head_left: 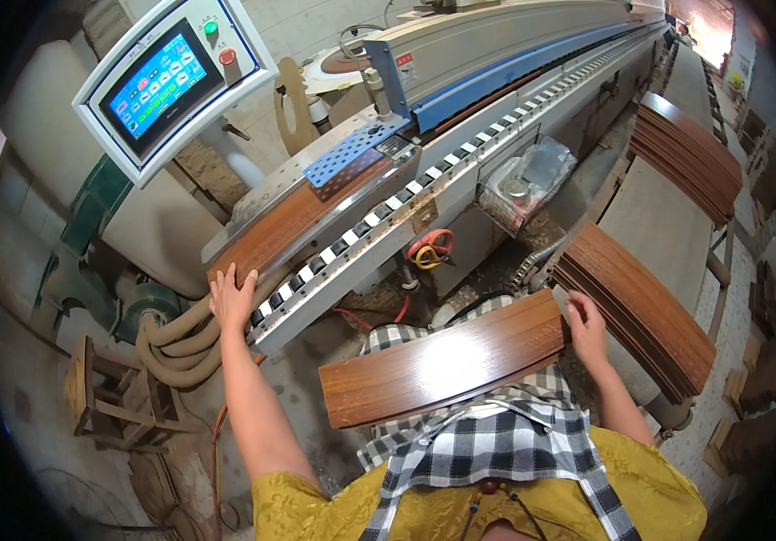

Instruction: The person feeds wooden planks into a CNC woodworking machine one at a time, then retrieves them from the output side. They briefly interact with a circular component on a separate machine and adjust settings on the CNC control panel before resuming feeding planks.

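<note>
Worker's left hand (pixel 233 298), fingers spread apart, rests at near end of brown wood-grain plank (pixel 284 230) lying on machine bed beside black-and-white roller track (pixel 361 230). Right hand (pixel 589 329), fingers curled, hangs just beside right end of glossy planks (pixel 374 386) stacked across lap over checked apron (pixel 496 442); cannot tell whether fingertips touch. Taller plank stack (pixel 645 298) sits at right; lit control panel (pixel 163 86) stands upper left.
</note>
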The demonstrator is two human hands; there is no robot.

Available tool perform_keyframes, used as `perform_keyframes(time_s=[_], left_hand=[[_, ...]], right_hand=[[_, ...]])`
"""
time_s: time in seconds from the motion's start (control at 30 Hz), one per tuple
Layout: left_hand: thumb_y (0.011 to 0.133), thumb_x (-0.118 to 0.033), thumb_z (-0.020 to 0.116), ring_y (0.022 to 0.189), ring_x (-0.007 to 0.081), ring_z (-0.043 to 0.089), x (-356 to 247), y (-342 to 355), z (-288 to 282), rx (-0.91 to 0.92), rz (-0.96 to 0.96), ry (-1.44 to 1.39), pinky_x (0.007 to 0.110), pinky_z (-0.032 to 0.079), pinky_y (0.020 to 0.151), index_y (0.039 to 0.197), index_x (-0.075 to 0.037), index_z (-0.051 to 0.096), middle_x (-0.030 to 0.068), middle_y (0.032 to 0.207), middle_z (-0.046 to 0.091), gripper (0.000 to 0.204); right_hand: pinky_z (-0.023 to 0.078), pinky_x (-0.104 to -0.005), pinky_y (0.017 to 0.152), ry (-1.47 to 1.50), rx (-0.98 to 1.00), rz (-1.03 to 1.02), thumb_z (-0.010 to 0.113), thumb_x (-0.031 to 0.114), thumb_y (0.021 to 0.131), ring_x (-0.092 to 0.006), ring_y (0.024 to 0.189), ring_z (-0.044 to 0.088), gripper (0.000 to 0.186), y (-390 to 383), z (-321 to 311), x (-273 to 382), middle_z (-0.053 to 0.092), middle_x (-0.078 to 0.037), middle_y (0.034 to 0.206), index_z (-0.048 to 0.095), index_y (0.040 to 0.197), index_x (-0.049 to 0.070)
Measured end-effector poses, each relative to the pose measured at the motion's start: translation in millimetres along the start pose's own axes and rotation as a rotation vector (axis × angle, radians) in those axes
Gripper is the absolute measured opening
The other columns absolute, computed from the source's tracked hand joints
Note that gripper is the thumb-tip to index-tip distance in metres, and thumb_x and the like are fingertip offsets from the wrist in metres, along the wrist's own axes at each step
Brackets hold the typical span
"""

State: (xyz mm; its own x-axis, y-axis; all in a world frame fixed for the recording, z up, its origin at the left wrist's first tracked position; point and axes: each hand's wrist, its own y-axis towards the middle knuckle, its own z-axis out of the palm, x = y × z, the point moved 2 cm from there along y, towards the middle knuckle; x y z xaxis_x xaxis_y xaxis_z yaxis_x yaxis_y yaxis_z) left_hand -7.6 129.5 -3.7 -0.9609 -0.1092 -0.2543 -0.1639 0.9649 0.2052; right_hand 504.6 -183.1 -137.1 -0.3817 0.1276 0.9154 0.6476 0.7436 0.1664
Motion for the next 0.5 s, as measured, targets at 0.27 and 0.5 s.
perform_keyframes(time_s=[0.27, 0.5], left_hand=[[0.077, -0.06, 0.057, 0.137, 0.0324, 0.02, 8.4, 9.1, 8.7, -0.046, -0.038, -0.055, 0.049, 0.016, 0.108, 0.137, -0.017, 0.042, 0.0152, 0.148, 0.026, 0.075], [0.068, -0.061, 0.066, 0.135, 0.0362, 0.022, 15.3, 0.3, 9.8, -0.162, -0.201, -0.17, 0.048, 0.024, 0.106, 0.136, -0.013, 0.042, 0.0219, 0.146, 0.025, 0.087]], right_hand=[[0.044, -0.0392, 0.086, -0.146, 0.047, 0.096, 0.055, 0.035, 0.088, -0.0337, 0.1, 0.058, 0.045, -17.3, 23.4, -7.8, 0.06, -0.022, 0.108, 0.053, 0.117, 0.001], [0.046, -0.041, 0.07, -0.399, -0.009, 0.162, 0.057, 0.034, 0.087, -0.0342, 0.082, 0.062, 0.035, -6.9, 22.1, -0.3, 0.063, -0.021, 0.086, 0.058, 0.095, 0.001]])
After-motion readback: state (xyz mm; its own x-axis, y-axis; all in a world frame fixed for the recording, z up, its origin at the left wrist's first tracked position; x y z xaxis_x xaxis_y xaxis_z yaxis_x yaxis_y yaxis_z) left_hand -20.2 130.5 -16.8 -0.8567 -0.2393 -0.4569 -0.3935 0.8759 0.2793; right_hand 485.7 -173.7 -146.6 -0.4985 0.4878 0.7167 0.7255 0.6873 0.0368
